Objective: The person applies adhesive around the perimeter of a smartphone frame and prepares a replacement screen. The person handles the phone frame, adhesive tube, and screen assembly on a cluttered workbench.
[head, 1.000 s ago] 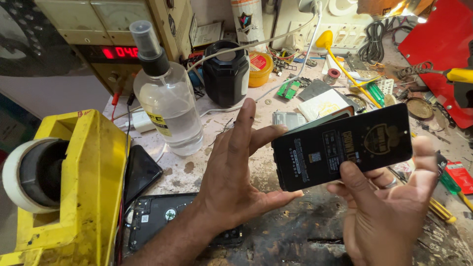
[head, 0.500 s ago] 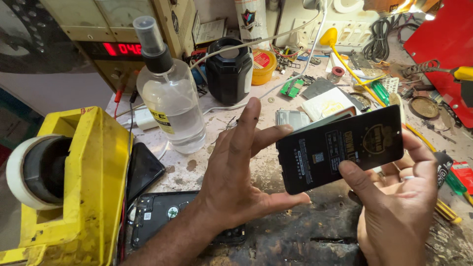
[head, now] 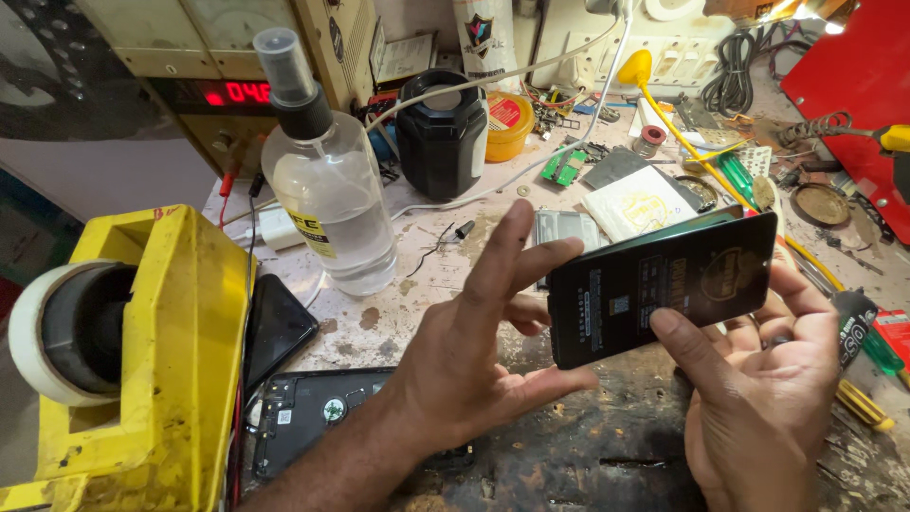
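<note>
Right hand (head: 758, 389) gripping black phone panel (head: 664, 284) — left hand (head: 474, 360) open, fingertips at its edge

Bright, sharp view; warm top-right glare, wide-angle edge distortion.

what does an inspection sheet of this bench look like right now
surface: workbench, stained and worn, dark patch near the front edge
job's things: dark phone panel held up tilted; opened phone body lying flat under the left forearm
clutter: clear spray bottle, black canister, yellow tape dispenser, small green boards, screwdrivers at right
hands: left hand open, fingertips at the panel's left edge; right hand gripping the panel from below
cables: white cable across the back; black coil at the wall
surroundings: instrument with red digits, red panel at right
</note>
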